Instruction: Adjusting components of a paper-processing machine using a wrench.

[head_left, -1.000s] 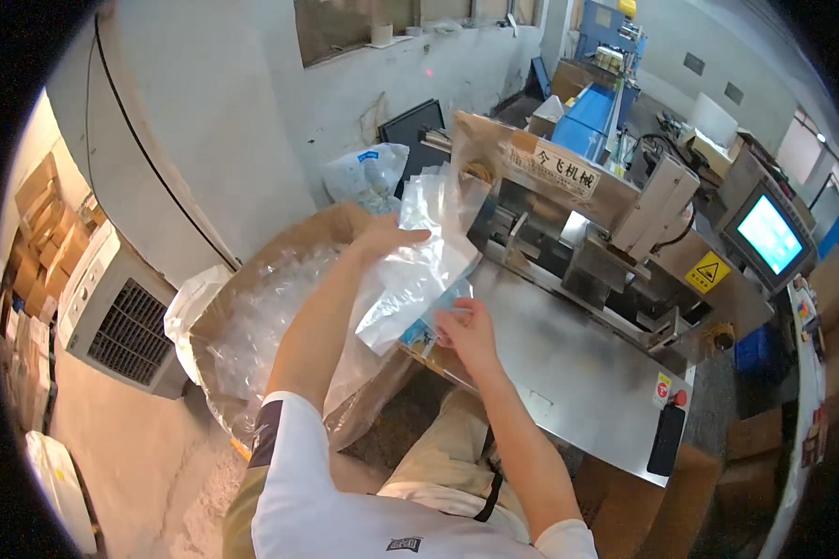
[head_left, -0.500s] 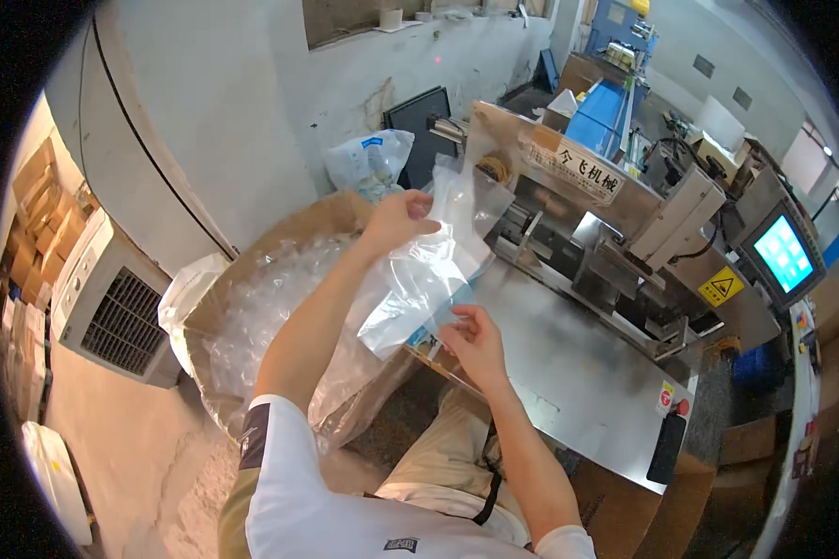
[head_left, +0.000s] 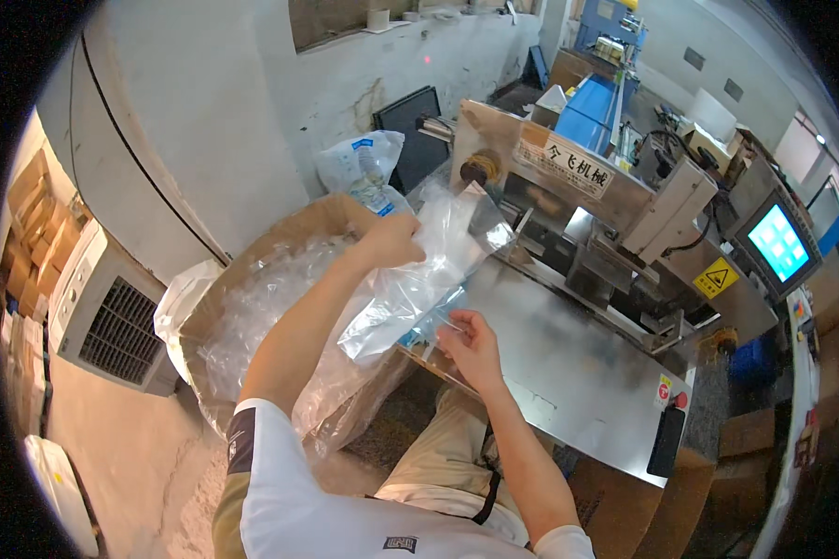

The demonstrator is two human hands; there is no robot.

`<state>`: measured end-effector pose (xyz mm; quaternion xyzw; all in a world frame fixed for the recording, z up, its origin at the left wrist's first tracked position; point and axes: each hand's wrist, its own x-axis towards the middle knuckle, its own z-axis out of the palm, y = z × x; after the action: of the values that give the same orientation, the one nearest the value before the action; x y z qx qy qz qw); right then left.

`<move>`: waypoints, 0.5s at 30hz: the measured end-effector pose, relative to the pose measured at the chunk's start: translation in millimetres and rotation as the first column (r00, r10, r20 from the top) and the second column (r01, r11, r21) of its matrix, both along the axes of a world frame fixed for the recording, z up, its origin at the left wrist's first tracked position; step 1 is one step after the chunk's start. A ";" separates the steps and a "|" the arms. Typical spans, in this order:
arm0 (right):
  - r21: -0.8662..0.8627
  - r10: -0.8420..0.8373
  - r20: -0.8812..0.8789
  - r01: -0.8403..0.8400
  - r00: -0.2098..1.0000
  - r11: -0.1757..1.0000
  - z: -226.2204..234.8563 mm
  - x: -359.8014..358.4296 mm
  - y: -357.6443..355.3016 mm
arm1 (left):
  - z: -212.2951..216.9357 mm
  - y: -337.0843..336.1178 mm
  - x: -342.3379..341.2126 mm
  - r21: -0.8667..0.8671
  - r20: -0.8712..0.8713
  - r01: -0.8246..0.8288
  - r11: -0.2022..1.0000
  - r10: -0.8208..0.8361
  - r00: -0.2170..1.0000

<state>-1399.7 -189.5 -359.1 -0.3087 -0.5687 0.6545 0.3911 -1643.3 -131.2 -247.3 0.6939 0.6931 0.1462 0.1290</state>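
Note:
A large clear plastic bag [head_left: 443,244] hangs slack and crinkled between the box and the machine. Its far end rests near the machine's left side, and light glints off its folds. My left hand [head_left: 393,244] is closed on the bag's left side, with the fingertips partly hidden behind the knuckles. Lower and to the right, over the steel table's [head_left: 569,382] left corner, my right hand [head_left: 473,347] has its fingers curled into a pinch at the edge of clear film. A pale blue piece [head_left: 418,334] shows beneath the plastic beside it.
A big cardboard box [head_left: 284,222] full of clear plastic bags [head_left: 252,307] stands at the left. The steel machine [head_left: 569,186] backs the table, with a lit screen [head_left: 779,244] at right. An air cooler [head_left: 116,312] stands far left.
My left hand has come lower and nearer, drawing the bag down. The bag's far end has spread toward the machine. My right hand stays almost where it was.

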 end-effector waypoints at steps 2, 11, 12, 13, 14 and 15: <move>-0.040 -0.002 -0.013 0.002 1.000 0.999 0.2 -1.2 -0.1 | -7.6 -3.0 -1.3 0.058 -0.042 0.026 0.998 -0.024 0.999; -0.054 -0.088 -0.004 0.088 0.996 0.995 14.8 16.7 -8.8 | 34.9 -73.7 53.7 0.394 -0.099 0.030 0.919 0.010 0.995; -0.057 -0.083 -0.005 0.082 0.997 0.995 16.4 23.2 -10.3 | 42.4 -85.3 64.9 0.493 -0.082 0.045 0.869 -0.005 0.997; -0.073 -0.135 -0.064 0.130 0.989 0.989 16.8 35.7 -10.9 | 54.0 -94.9 80.5 0.527 -0.077 0.098 0.844 -0.068 0.995; -0.091 -0.177 -0.124 0.166 0.976 0.982 18.1 46.4 -12.4 | 64.2 -104.8 95.4 0.560 -0.077 0.141 0.816 -0.119 0.990; -0.093 -0.265 -0.206 0.251 0.942 0.964 22.6 54.6 -16.9 | 66.8 -113.6 106.8 0.572 -0.016 0.153 0.806 -0.176 0.984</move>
<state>-1345.2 -206.5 -336.5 -0.3199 -0.4557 0.6456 0.5227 -1536.5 -244.8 -180.5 0.7551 0.5524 0.3481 -0.0592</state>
